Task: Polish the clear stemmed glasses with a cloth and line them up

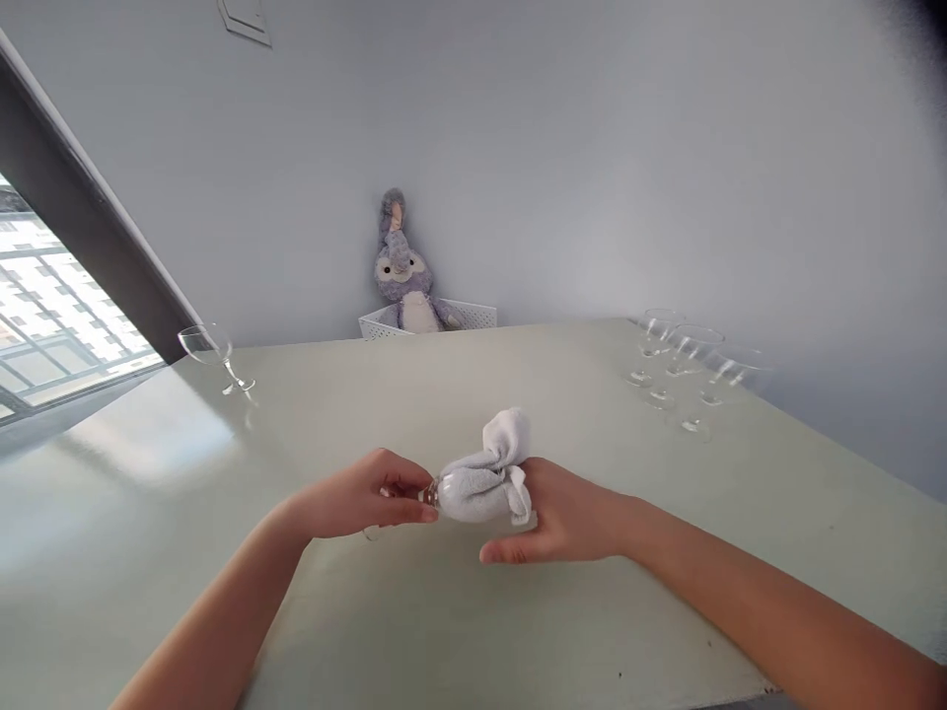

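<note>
My left hand point(370, 501) is closed in a pinch on the stem of a clear wine glass point(427, 493) that lies sideways above the pale table point(444, 631). A white cloth point(488, 478) is wrapped round the bowl of that glass and bunched up on top. My right hand point(562, 518) is pressed against the cloth from the right, fingers curled round it. Most of the glass is hidden by the cloth and my fingers.
A single stemmed glass point(211, 353) stands at the table's far left by the window. Several more glasses point(685, 370) stand at the far right. A grey plush rabbit point(403, 271) sits in a white basket point(473, 316) behind the table against the wall.
</note>
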A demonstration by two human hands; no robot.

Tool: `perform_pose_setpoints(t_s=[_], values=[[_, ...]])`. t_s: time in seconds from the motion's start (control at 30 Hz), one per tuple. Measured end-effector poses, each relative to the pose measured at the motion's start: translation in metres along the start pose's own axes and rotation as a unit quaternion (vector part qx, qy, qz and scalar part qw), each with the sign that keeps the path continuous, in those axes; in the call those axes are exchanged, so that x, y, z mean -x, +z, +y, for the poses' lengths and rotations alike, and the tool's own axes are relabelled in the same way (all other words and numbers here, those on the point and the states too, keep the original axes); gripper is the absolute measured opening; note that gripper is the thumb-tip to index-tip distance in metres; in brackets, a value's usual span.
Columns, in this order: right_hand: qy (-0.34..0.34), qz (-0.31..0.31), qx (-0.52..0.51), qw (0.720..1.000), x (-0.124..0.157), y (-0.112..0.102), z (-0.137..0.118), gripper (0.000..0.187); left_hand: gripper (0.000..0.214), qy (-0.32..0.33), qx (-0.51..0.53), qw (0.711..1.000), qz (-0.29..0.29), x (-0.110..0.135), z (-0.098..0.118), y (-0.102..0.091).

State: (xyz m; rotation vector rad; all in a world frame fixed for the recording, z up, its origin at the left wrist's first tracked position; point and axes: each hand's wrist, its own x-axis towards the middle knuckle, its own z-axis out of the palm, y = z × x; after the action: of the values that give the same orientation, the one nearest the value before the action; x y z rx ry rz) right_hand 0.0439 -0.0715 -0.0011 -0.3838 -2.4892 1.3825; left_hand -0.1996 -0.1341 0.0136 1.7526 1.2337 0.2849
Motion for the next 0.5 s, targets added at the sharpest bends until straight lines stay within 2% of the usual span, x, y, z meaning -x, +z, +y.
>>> perform_pose_setpoints(t_s=[0.1,0.17,0.2,0.23,0.3,0.37,0.4,0.43,0.47,0.5], values=[[0.053,-0.006,-0.152,0.987,-0.001,-0.002,0.009,0.021,0.036,0.010,-0.099,0.991,0.094,-0.003,0.001,0.006],[0.084,0.027,-0.262,0.961,-0.003,-0.002,0.017,0.025,0.032,0.044,-0.206,0.965,0.156,-0.006,-0.003,0.011],[0.092,0.052,-0.319,0.942,-0.005,-0.002,0.021,0.029,0.028,0.070,-0.270,0.942,0.188,-0.009,-0.006,0.013],[0.100,0.075,-0.376,0.918,-0.007,-0.001,0.025,0.034,0.024,0.100,-0.338,0.909,0.221,-0.012,-0.009,0.015],[0.120,0.104,-0.476,0.865,-0.011,0.000,0.032,0.047,0.021,0.162,-0.466,0.822,0.284,-0.017,-0.015,0.017],[0.136,0.110,-0.527,0.832,-0.014,0.001,0.037,0.058,0.022,0.208,-0.553,0.736,0.331,-0.020,-0.019,0.018],[0.129,0.107,-0.528,0.833,-0.015,0.001,0.037,0.062,0.023,0.222,-0.576,0.708,0.344,-0.020,-0.020,0.019],[0.111,0.106,-0.509,0.847,-0.015,0.002,0.037,0.063,0.024,0.228,-0.586,0.693,0.352,-0.020,-0.020,0.019],[0.086,0.106,-0.470,0.872,-0.015,0.002,0.035,0.062,0.023,0.225,-0.583,0.695,0.356,-0.019,-0.019,0.020],[0.060,0.104,-0.415,0.902,-0.014,0.003,0.032,0.060,0.021,0.214,-0.570,0.709,0.356,-0.018,-0.018,0.020]])
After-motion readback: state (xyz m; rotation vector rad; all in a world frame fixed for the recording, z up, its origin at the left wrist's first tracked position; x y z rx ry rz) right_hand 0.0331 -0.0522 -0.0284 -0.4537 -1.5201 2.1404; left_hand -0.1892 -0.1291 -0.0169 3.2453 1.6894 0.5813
